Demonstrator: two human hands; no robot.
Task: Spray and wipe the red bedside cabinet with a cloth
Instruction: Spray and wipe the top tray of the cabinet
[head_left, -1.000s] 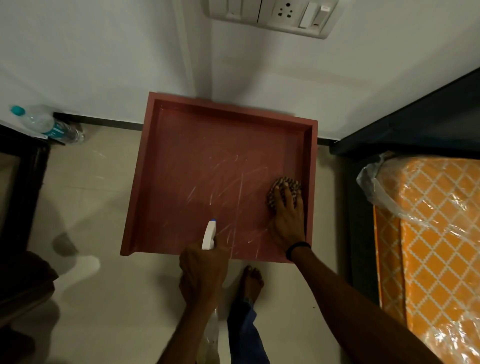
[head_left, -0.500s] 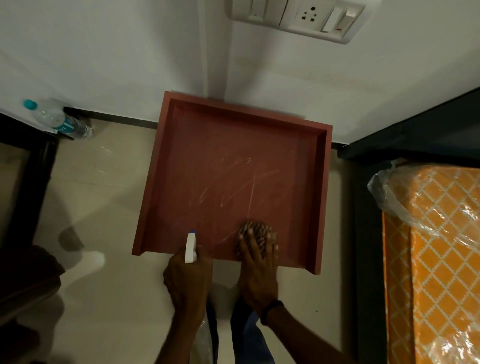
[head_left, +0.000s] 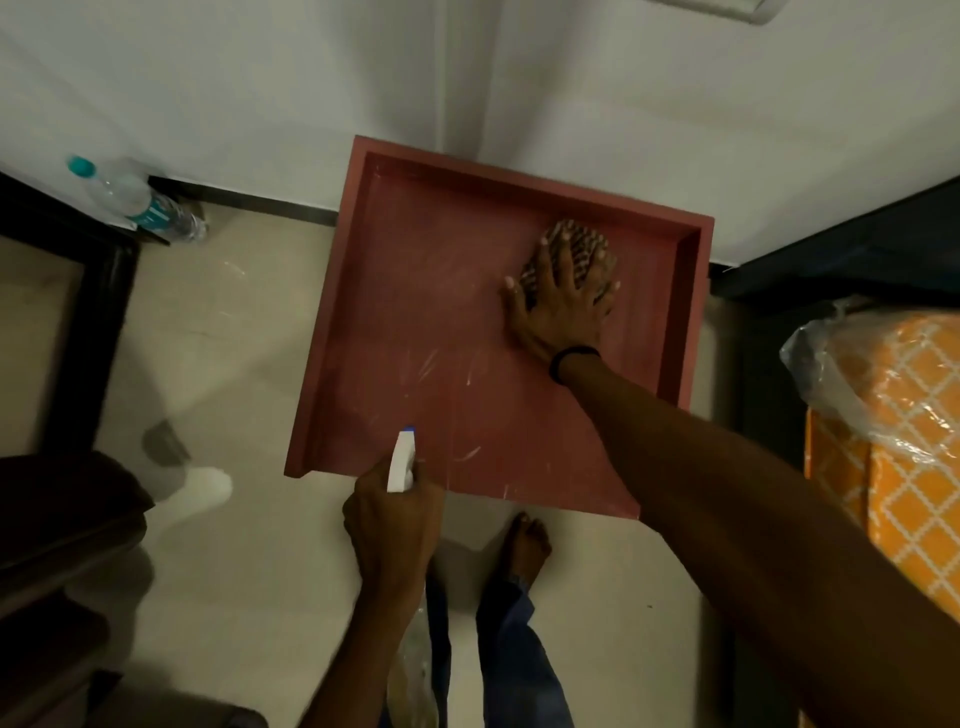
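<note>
The red bedside cabinet (head_left: 415, 312) stands against the white wall, seen from above, its rimmed top streaked with pale marks. My right hand (head_left: 563, 299) lies flat on a brown patterned cloth (head_left: 576, 244), pressing it on the cabinet top near the far right corner. A black band circles that wrist. My left hand (head_left: 392, 519) is at the cabinet's near edge, wrapped around a spray bottle (head_left: 401, 462) with a white head and blue nozzle tip; the clear bottle body hangs below the hand.
A plastic water bottle (head_left: 132, 200) lies by the wall at the left, beside dark furniture (head_left: 67, 395). At the right stands a bed with an orange mattress (head_left: 904, 441) in plastic wrap. My bare foot (head_left: 527, 545) is on the pale tile floor.
My right hand slid the cloth from the near front edge of the cabinet top back up to the far right corner. The left hand stays at the near edge with the spray bottle.
</note>
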